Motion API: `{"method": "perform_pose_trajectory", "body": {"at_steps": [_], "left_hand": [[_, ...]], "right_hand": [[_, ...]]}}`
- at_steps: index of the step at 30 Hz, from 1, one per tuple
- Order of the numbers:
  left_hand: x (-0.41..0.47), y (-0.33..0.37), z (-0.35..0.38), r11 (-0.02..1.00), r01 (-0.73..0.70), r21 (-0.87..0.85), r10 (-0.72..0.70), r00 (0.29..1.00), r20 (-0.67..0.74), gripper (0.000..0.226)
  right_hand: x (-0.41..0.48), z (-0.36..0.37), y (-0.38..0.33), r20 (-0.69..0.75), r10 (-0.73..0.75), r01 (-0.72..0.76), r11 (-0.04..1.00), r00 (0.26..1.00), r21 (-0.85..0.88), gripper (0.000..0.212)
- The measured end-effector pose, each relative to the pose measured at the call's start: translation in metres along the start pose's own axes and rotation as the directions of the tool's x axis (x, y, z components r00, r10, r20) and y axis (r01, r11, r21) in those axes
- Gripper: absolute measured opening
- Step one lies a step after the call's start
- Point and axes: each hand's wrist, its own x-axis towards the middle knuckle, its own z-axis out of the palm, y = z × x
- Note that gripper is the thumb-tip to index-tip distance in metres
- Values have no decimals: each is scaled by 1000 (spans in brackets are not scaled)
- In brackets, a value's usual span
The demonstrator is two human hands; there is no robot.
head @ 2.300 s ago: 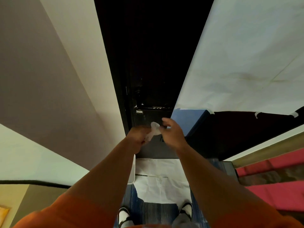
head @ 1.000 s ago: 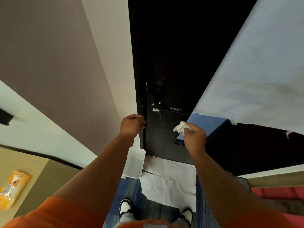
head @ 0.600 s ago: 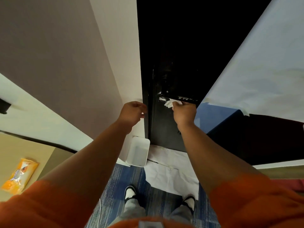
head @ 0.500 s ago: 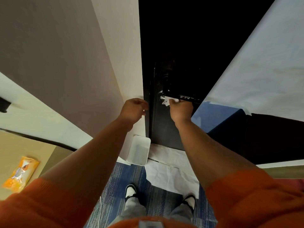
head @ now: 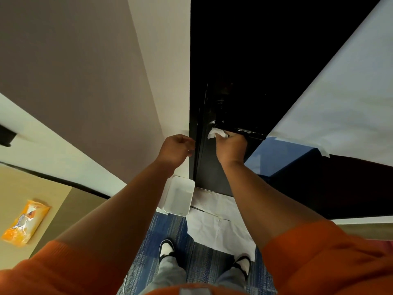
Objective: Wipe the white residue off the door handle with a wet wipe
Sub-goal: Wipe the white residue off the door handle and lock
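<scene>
Head view: wet wipe (head: 217, 133) in right hand (head: 230, 148)

An indoor room or office doorway, seen from a dark door (head: 234, 60). Left of the door run plain beige and white walls (head: 85, 71). Below it lies blue patterned carpet (head: 148, 252), with a white bin (head: 179, 199) at the door's foot beside taped-down white paper (head: 219, 226).
</scene>
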Motion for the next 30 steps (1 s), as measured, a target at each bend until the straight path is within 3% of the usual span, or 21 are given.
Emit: {"method": "perform_pose_trajectory", "body": {"at_steps": [3,6,11,14,19,23,27,30], "left_hand": [[0,-1,0,1000,8,-13,-9,1000,-13,20],[0,-5,1,1000,12,-9,-12,1000,-13,20],[-2,-8,1,1000,18,-18,-18,1000,-9,18],[-2,-10,1,999,22,-30,-23,1000,-12,16],[-4,-14,0,999,20,-29,-20,1000,-1,14],[-5,-16,-1,999,30,-32,-30,1000,2,15],[-6,-13,1,999,27,-27,-27,1000,-7,15],[-7,-11,1,999,14,-29,-14,1000,-8,15]], "right_hand": [[-10,3,0,46,-162,166,982,986,-92,18],[-17,5,1,143,-222,253,932,964,-258,36],[-5,11,-1,381,-341,496,736,860,-461,41],[-3,9,-3,437,-347,537,712,830,-453,43],[-15,-10,16,293,-488,566,753,822,-336,44],[-15,-14,20,263,-534,596,725,803,-346,43],[-6,-3,9,399,-570,695,565,719,-445,44],[-3,-1,10,449,-533,697,568,717,-438,46]]}}
